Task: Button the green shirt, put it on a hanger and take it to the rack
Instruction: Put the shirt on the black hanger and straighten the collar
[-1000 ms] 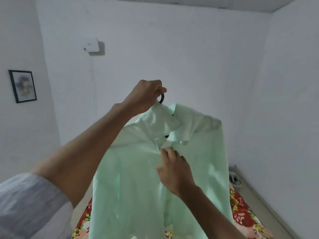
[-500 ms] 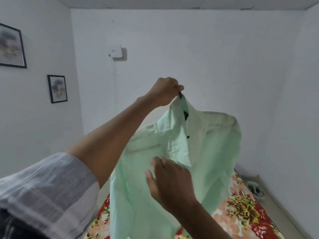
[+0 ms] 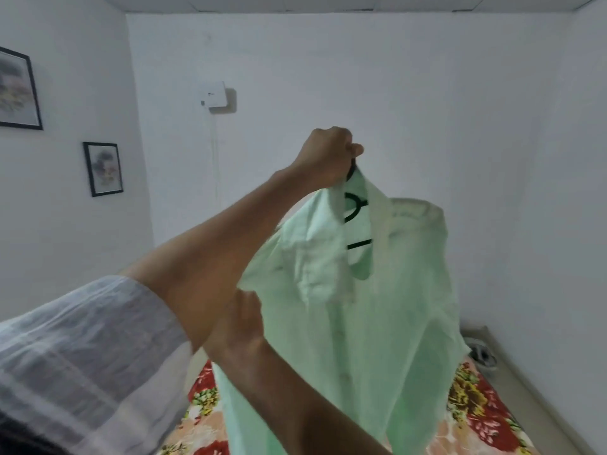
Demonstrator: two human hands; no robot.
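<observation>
The pale green shirt hangs in the air in front of me on a black hanger, which shows inside the open collar. My left hand is raised and grips the hanger's hook above the collar, along with a bit of collar fabric. Lower down, my right hand reaches up to the shirt's left shoulder edge and pinches the fabric there; my left forearm partly hides its fingers. The front placket looks closed below the collar.
A bed with a red floral sheet lies below the shirt. Two framed pictures hang on the left wall, and a white box is on the back wall. Shoes sit on the floor at right.
My right hand left the shirt's front below the collar and moved left to the shoulder edge. The shirt turned on the hanger, and my view swung so the left wall shows more.
</observation>
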